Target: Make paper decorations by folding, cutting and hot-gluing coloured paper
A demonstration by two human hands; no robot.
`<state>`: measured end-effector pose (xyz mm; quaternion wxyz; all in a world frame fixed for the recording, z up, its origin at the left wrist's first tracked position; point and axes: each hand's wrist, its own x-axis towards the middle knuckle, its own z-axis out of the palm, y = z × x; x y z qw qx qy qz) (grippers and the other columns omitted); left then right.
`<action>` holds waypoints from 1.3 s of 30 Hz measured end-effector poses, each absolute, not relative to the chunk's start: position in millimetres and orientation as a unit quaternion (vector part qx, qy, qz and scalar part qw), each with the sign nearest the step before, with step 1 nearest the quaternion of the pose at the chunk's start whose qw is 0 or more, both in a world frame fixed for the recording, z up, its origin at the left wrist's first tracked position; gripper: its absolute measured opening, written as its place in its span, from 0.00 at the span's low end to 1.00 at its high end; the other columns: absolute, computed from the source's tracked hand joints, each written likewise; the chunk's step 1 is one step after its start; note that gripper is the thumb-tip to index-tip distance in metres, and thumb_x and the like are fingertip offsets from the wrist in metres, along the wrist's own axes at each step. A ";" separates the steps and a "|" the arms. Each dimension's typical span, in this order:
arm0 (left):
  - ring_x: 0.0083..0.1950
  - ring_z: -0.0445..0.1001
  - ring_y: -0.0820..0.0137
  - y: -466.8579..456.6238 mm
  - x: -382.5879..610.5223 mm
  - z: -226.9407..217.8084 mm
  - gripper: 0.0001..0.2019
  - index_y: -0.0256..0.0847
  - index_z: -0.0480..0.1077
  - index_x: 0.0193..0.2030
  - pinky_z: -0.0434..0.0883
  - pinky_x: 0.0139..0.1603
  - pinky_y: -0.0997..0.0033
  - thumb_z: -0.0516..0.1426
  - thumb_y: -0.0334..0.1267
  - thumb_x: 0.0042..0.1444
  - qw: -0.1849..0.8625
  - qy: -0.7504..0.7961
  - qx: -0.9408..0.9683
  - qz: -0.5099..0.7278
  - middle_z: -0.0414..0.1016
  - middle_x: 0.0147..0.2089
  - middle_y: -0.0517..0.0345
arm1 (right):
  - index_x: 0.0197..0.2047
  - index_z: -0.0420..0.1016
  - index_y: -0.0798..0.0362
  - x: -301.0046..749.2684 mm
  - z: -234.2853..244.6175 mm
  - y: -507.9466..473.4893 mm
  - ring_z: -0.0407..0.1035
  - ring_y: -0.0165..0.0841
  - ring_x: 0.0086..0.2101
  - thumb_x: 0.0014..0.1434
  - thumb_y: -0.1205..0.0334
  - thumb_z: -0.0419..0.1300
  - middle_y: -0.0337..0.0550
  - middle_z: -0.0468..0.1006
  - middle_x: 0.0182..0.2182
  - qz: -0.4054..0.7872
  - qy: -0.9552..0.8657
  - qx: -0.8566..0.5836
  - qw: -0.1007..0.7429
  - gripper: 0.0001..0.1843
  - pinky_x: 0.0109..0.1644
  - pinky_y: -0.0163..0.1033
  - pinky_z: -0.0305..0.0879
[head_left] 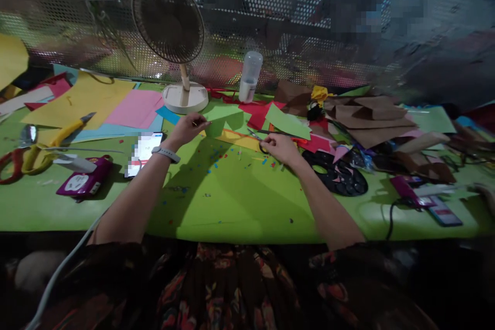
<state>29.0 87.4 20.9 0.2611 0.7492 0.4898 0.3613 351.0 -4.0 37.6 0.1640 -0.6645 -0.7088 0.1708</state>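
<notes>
My left hand (189,128), with a watch on the wrist, pinches the edge of a green paper piece (220,119) lying on the green table (232,201). My right hand (279,147) is closed around the handle of a pair of scissors (258,137) whose blades point left toward the green piece. Small paper scraps (220,157) dot the table between my hands. A second green sheet (288,122) and red paper (258,112) lie just behind the scissors.
A desk fan (170,36) and a white bottle (249,76) stand at the back. A phone (144,153), a purple box (83,180), yellow-handled scissors (62,136) and coloured sheets lie left. A black cut-out mask (336,172), brown paper (371,116) and a cable (390,216) lie right.
</notes>
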 end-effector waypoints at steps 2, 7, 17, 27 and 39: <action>0.30 0.64 0.73 78.0 25.2 27.4 0.13 0.38 0.71 0.33 0.62 0.30 0.73 0.60 0.47 0.57 0.259 0.482 0.740 0.391 0.70 0.29 0.59 | 0.39 0.79 0.53 347.4 33.8 -13.4 0.73 0.35 0.33 0.62 0.54 0.59 0.44 0.81 0.32 0.191 -0.715 -0.649 0.175 0.12 0.34 0.36 0.60; 0.26 0.65 0.76 55.0 17.2 37.2 0.15 0.41 0.64 0.33 0.69 0.26 0.76 0.59 0.50 0.59 0.318 0.475 0.676 0.466 0.62 0.25 0.65 | 0.43 0.79 0.52 329.1 18.5 -39.4 0.73 0.35 0.37 0.66 0.58 0.57 0.46 0.81 0.41 0.185 -0.766 -0.598 0.150 0.11 0.38 0.38 0.64; 0.21 0.76 0.73 15.1 13.5 37.0 0.20 0.43 0.59 0.35 0.69 0.16 0.79 0.61 0.56 0.56 0.439 0.470 0.582 0.497 0.67 0.24 0.68 | 0.52 0.78 0.57 301.9 -9.4 -71.5 0.71 0.42 0.44 0.67 0.61 0.57 0.54 0.78 0.44 0.050 -0.869 -0.480 0.114 0.15 0.43 0.46 0.72; 0.24 0.70 0.78 -3.4 5.9 38.3 0.21 0.40 0.63 0.37 0.76 0.19 0.77 0.66 0.52 0.52 0.466 0.499 0.565 0.464 0.67 0.27 0.67 | 0.50 0.78 0.56 372.5 2.3 -86.9 0.72 0.43 0.45 0.68 0.60 0.53 0.53 0.79 0.44 -0.051 -0.790 -0.576 0.203 0.16 0.52 0.49 0.69; 0.26 0.71 0.75 1.9 2.3 30.1 0.22 0.41 0.65 0.42 0.75 0.20 0.78 0.69 0.47 0.47 0.481 0.499 0.535 0.483 0.69 0.26 0.66 | 0.60 0.69 0.62 423.0 2.2 -93.2 0.68 0.50 0.46 0.59 0.60 0.56 0.60 0.75 0.48 -0.093 -0.656 -0.747 -0.049 0.27 0.46 0.49 0.65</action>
